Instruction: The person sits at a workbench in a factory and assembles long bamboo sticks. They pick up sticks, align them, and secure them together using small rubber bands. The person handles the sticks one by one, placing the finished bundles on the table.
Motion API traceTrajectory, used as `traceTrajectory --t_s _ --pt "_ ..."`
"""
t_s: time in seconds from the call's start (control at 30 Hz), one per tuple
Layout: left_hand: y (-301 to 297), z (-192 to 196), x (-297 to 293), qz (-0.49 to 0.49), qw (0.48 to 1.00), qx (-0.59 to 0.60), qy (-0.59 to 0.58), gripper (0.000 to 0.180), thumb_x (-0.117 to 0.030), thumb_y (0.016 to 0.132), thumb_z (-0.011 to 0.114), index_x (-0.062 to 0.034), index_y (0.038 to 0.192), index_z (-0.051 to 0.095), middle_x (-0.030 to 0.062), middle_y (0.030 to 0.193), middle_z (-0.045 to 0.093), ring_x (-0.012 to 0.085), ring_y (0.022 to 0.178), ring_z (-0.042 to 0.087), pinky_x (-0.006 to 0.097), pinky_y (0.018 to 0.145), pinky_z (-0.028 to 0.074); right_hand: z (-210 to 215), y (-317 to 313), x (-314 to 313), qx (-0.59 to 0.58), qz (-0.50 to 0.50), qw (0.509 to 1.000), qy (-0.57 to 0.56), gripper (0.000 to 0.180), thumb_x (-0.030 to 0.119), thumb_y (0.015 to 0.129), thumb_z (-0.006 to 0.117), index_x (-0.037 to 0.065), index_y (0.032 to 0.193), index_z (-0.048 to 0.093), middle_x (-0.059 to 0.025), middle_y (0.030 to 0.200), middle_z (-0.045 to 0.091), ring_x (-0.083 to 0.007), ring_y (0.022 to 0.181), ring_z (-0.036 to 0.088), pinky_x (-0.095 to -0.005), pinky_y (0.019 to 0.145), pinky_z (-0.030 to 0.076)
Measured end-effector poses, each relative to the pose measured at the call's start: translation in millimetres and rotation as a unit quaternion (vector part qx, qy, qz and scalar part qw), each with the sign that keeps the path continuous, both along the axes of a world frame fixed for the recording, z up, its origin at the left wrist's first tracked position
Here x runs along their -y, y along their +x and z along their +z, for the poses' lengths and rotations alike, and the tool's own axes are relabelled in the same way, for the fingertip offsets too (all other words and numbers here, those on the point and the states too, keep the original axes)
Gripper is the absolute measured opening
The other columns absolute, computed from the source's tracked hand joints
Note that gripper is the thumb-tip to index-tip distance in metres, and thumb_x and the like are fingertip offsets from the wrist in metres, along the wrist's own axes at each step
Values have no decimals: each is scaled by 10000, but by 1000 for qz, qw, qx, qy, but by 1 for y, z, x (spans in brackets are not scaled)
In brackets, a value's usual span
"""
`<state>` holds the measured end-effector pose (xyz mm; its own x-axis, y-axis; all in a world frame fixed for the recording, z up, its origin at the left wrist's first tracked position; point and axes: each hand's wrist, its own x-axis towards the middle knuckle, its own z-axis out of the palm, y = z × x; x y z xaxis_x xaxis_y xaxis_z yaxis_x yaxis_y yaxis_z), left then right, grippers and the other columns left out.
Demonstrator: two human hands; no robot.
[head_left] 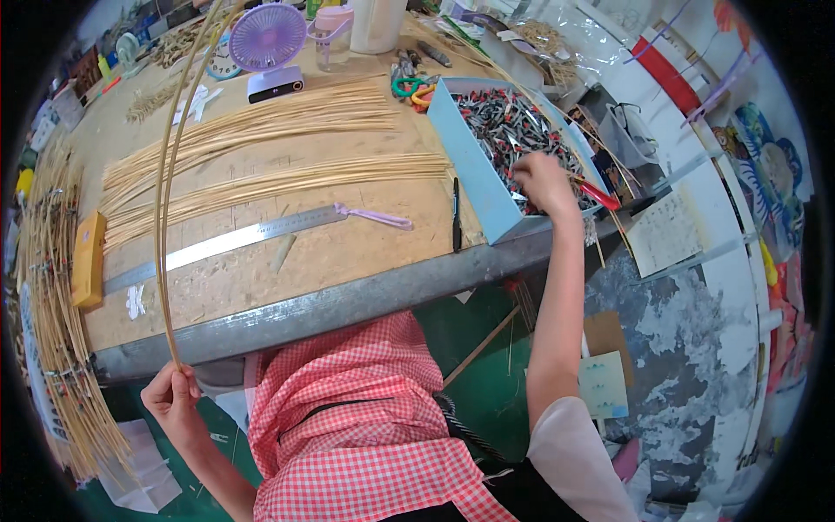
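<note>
In my left hand (174, 389), low at the left by the table's front edge, the ends of long thin bamboo strips (162, 209) are pinched. The strips rise upright and bend past the top of the view. On the right, my right hand (546, 184) reaches into a light-blue box (470, 161), fingers curled down among many small dark metal clips with red tips (513, 122). Its fingertips are partly hidden, so what they grip cannot be made out. A red-handled tool (598, 195) lies beside that hand at the box's right side.
Bundles of bamboo strips (287, 113) lie across the wooden table, behind a steel ruler (243, 237) and a black pen (457, 216). A yellow box (89, 261) sits at left. Farther back stand a purple fan (267, 39) and scissors (422, 94). More strips (65, 331) hang at the left edge.
</note>
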<state>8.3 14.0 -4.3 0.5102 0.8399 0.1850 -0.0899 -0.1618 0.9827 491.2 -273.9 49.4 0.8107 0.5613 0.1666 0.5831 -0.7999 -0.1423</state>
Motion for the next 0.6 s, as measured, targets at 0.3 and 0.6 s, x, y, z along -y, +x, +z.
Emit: traceTrajectory --t_s 0.3,0.6 --pt "-2 2 3 40 999 -15 9 180 -111 872 585 51 796 606 -4 580 471 21 485 343 183 431 192 -22 -1 -8 67 -27 996 -59 153 90 719 608 20 834 681 -225 822 632 -334 823 626 -408 754 486" --pt "-1 9 11 92 989 -115 13 162 -99 834 594 48 779 638 -17 595 495 40 532 418 189 468 287 14 -54 -28 -14 -98 915 391 172 102 769 596 -21 874 653 -72 622 627 -138 497 576 -272 491 454"
